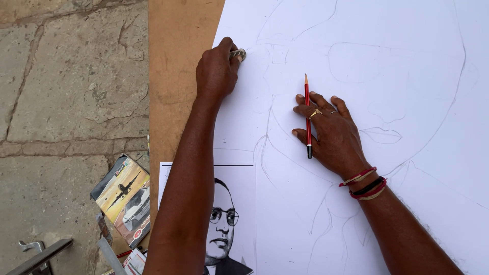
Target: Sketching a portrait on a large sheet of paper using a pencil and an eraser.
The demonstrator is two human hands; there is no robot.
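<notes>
**Eraser at the top left of the pencil portrait**

Eraser (238,54), small and pale, sits pinched in the fingertips of the left hand (216,71), pressed onto the big white drawing sheet (438,168) close to its left edge. The fingers are curled tight around it, knuckles up.

The right hand (333,135) lies flat on the sheet, near the middle of the drawn face, fingers slightly spread. A red pencil (307,116) with a black end is tucked under those fingers, its sharpened tip pointing away from the person. There is a ring on one finger and red and black bands (364,183) at the wrist.

The sheet carries a faint outline of a head with glasses, collar and shoulders. It rests on a brown board (173,61) that serves as the surface, over a cracked stone floor (66,81). By the left forearm lies a black-and-white printed portrait (229,219) of a person in round glasses. Left of that, a colourful booklet (125,198) with a plane and a car on its cover lies on the floor.
</notes>
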